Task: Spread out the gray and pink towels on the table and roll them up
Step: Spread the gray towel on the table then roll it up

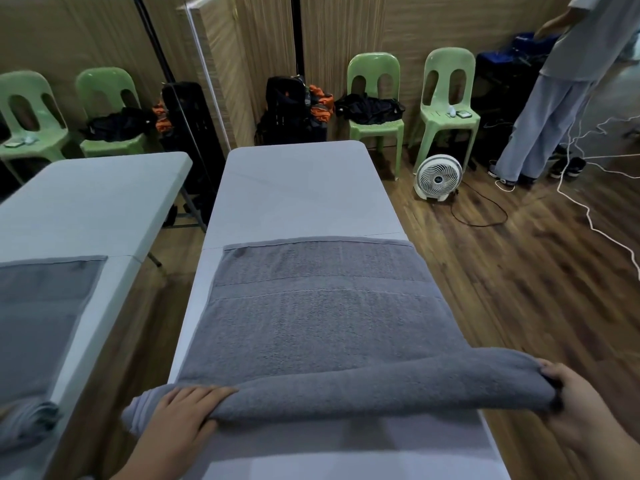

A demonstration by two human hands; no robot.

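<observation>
A gray towel [322,306] lies spread lengthwise on the white table [301,188]. Its near end is wound into a thick roll [346,389] that runs across the table's width. My left hand [180,414] rests on the roll's left end, fingers curled over the top. My right hand [581,407] grips the roll's right end, which overhangs the table's right edge. The towel's far hem lies flat about halfway up the table. No pink towel is in view.
A mirror [69,220] on the left repeats the table and towel. Green chairs [375,102] and dark bags [294,109] line the back wall. A white fan [438,178] and cables [588,202] lie on the wooden floor at right, where a person [561,91] stands.
</observation>
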